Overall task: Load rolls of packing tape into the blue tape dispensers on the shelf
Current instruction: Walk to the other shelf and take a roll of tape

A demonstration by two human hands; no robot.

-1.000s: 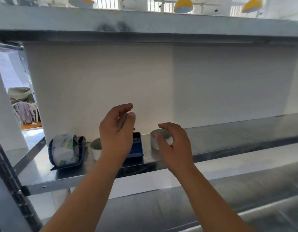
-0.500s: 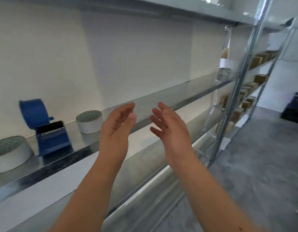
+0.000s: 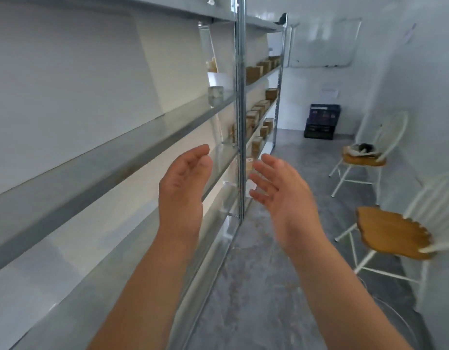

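Two hands hang in the air beside the shelf [image 3: 132, 145], both empty with fingers loosely spread and palms turned toward each other. The left hand [image 3: 181, 184] is nearer the shelf edge; the right hand [image 3: 281, 190] is just right of the steel post [image 3: 240, 109]. No dispenser or tape roll shows along this stretch of shelf, so where they are cannot be told. Small brown boxes [image 3: 253, 72] sit on the shelves beyond the post. Right of the post stand two white chairs [image 3: 392, 231], and a dark crate [image 3: 322, 121] lies far back by the wall.
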